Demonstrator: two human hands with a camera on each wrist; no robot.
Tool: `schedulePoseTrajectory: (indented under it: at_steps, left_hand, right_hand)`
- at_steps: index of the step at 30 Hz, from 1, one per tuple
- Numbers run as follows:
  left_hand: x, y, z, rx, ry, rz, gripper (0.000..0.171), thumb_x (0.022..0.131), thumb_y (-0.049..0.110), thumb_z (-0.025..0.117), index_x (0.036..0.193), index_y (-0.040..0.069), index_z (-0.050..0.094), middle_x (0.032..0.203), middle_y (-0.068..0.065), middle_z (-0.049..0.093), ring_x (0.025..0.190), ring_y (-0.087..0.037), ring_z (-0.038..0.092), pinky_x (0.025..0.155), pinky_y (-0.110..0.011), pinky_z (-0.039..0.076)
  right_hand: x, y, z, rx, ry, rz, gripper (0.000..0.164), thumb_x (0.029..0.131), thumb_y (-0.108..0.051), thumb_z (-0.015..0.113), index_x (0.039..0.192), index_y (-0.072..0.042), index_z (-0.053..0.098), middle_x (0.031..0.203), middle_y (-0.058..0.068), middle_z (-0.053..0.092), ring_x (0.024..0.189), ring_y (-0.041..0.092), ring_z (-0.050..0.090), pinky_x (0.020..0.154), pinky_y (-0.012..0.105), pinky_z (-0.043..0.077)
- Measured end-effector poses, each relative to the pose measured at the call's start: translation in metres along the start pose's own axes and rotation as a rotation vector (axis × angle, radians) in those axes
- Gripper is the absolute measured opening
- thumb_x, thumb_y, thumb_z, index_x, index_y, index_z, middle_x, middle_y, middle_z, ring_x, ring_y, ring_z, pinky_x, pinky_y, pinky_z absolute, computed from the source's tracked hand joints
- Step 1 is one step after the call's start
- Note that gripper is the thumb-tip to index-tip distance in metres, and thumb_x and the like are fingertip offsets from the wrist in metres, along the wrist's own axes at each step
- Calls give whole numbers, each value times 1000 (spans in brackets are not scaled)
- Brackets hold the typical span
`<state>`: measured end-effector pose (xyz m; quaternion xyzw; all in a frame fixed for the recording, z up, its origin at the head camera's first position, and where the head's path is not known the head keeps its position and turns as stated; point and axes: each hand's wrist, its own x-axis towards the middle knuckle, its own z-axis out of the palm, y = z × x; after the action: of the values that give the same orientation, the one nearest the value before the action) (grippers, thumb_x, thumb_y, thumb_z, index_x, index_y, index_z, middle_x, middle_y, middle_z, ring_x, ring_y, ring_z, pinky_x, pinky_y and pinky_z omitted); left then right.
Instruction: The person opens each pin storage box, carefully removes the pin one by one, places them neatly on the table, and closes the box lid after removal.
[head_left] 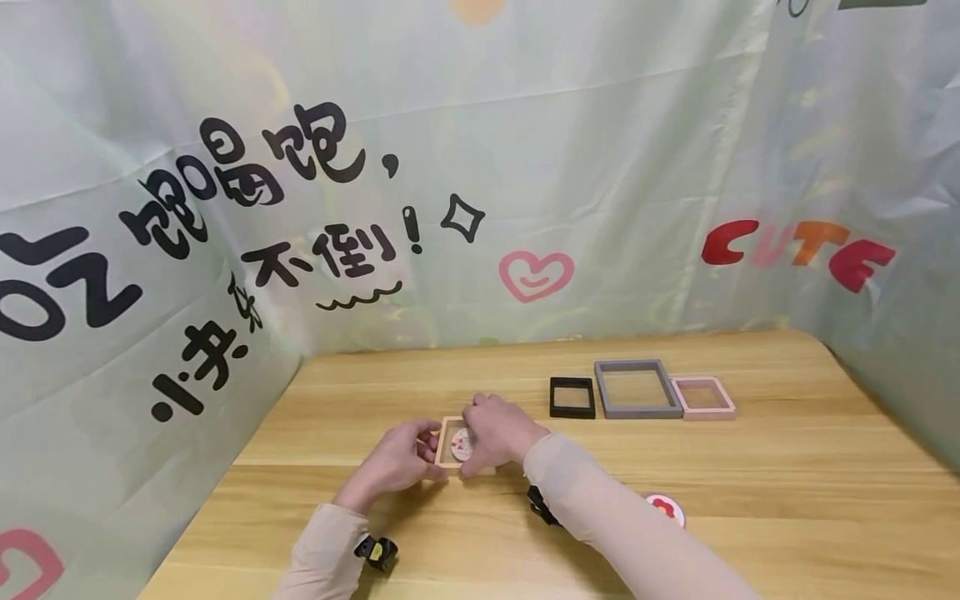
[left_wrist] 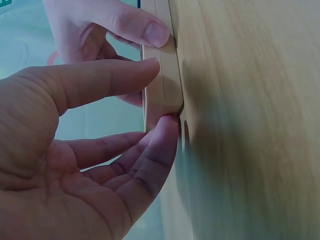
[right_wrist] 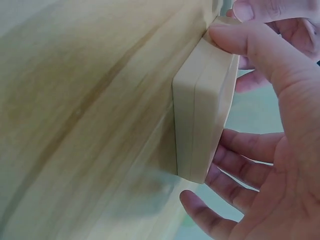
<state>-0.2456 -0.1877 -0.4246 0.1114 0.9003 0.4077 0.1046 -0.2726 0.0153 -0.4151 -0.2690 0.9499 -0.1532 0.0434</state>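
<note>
A peach-coloured square display frame [head_left: 441, 443] with a clear window lies between both hands, low on the wooden table. Inside its window shows a round patterned badge [head_left: 458, 447], partly covered by the right hand. My left hand [head_left: 397, 458] holds the frame's left end, its thumb on the near side and fingers round the corner. From above, my right hand [head_left: 504, 429] grips the right part, thumb on the near side, fingers at the far side. In the right wrist view a thin seam runs along the side of the frame [right_wrist: 196, 110], dividing two layers.
At the back right stand a black frame [head_left: 572, 415], a larger grey frame [head_left: 637, 412] and a small pink frame [head_left: 708, 414], side by side. A round badge with a red flower [head_left: 666, 508] lies by the right sleeve. Printed curtains [head_left: 630, 167] hang behind the table [head_left: 787, 500].
</note>
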Motion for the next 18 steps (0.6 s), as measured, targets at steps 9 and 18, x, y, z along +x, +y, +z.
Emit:
schedulePoseTrajectory:
  at_steps: [9,18]
  left_hand:
    - [-2,5,0,-50,-42,29,88,70,-7,92,148,-11,52,112,-13,67,95,-19,67,79,-27,60]
    - [-5,13,1,-92,-58,53,87,74,0,94,151,-4,53,116,-12,66,97,-18,69,79,-26,59]
  right_hand:
    - [-6,15,-2,81,4,-18,80,64,-48,97,127,-4,72,101,-2,63,86,12,55,74,29,53]
    - [-20,25,-13,94,43,-47,88,68,-49,94,138,-1,69,116,9,68,96,19,59,79,38,57]
